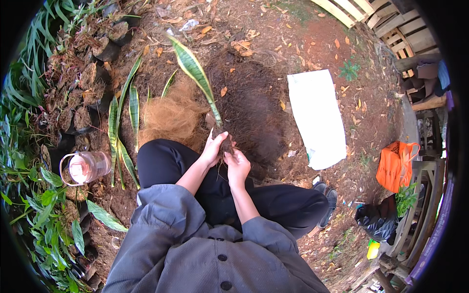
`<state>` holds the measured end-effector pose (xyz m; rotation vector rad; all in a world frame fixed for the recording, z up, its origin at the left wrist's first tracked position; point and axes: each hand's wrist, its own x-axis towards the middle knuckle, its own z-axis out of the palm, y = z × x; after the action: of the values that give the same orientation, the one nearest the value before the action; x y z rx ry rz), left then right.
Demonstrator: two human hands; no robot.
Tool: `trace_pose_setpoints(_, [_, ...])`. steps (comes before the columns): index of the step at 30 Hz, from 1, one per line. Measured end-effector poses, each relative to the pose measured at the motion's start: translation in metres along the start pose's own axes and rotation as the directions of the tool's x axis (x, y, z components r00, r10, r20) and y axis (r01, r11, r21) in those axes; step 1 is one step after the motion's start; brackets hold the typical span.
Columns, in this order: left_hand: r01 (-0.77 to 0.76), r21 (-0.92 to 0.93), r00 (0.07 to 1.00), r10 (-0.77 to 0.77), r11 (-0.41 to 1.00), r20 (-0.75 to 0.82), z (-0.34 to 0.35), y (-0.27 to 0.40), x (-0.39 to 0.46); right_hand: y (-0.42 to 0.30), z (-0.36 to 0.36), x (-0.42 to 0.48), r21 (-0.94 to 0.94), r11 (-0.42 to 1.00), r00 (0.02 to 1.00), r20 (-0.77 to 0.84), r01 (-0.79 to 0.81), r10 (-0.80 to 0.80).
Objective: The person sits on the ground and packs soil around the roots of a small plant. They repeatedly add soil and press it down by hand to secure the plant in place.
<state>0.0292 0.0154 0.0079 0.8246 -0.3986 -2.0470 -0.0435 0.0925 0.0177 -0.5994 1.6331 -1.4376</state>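
Observation:
A snake plant cutting [193, 66] with yellow-edged leaf points up and away from me, its soil-covered base between my hands. My left hand [212, 148] grips the base, thumb laid across it. The fingers of my right hand [237, 163] pinch the lower end, where thin roots hang down. Just beyond my knees lies a heap of brown coir fibre [172, 113]. Dark loose soil [253, 106] spreads to its right. More snake plant leaves [119, 135] lie on the ground at the left.
A clear pink-tinted water jug [88, 167] lies at the left near black-bagged potted plants [86, 99]. At the right are a white sack [318, 119], an orange bag [395, 166] and a black plastic bag [379, 219]. Wooden pallets [401, 31] stand at the far right.

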Motion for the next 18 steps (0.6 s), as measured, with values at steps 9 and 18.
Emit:
trace_pose_setpoints(9, [0.091,-0.209,0.993,-0.073,0.974,0.089,-0.009,-0.006,-0.005,-0.036,-0.014,-0.007,-0.540,0.544,0.725,0.199,0.643,-0.659])
trace_pose_setpoints(18, [0.177,-0.192,0.984,-0.168,0.965,0.061,0.000,0.003,-0.008,-0.021,-0.018,-0.020,-0.569,0.470,0.706,0.314,0.675,-0.635])
